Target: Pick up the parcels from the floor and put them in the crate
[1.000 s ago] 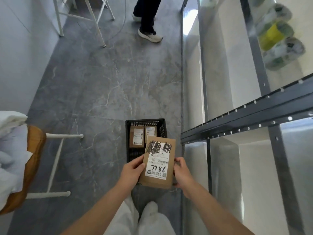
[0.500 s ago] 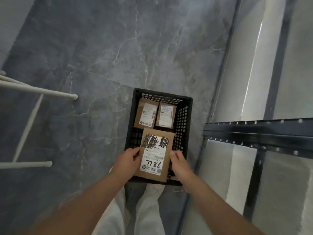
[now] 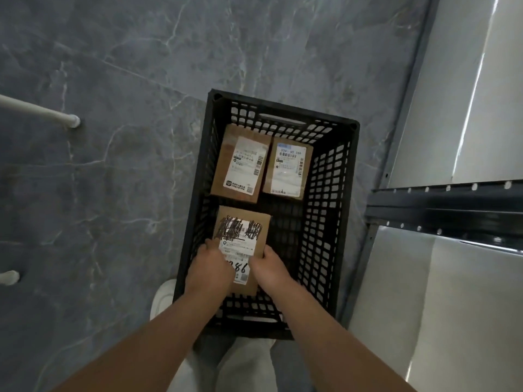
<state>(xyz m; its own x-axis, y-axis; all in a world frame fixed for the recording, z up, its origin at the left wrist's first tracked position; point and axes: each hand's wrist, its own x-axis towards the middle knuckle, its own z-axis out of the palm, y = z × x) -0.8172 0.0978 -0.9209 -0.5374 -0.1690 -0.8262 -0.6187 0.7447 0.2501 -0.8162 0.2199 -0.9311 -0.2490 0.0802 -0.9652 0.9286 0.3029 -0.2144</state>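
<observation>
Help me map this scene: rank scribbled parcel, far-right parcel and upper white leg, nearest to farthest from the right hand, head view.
1. Scribbled parcel, held in right hand.
2. Far-right parcel, far end of crate.
3. Upper white leg, far left.

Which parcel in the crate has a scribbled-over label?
The nearest parcel, gripped by the left hand and right hand; the far-left parcel and far-right parcel have clean labels.

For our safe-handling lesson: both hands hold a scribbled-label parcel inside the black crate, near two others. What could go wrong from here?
1. The left hand and right hand grip the parcel low inside the crate; they could be pinched beneath it or scrape its mesh.
2. Released early, it may land tilted.
3. The dark shelf beam sits close on the right; rising carelessly risks a knock.
</observation>
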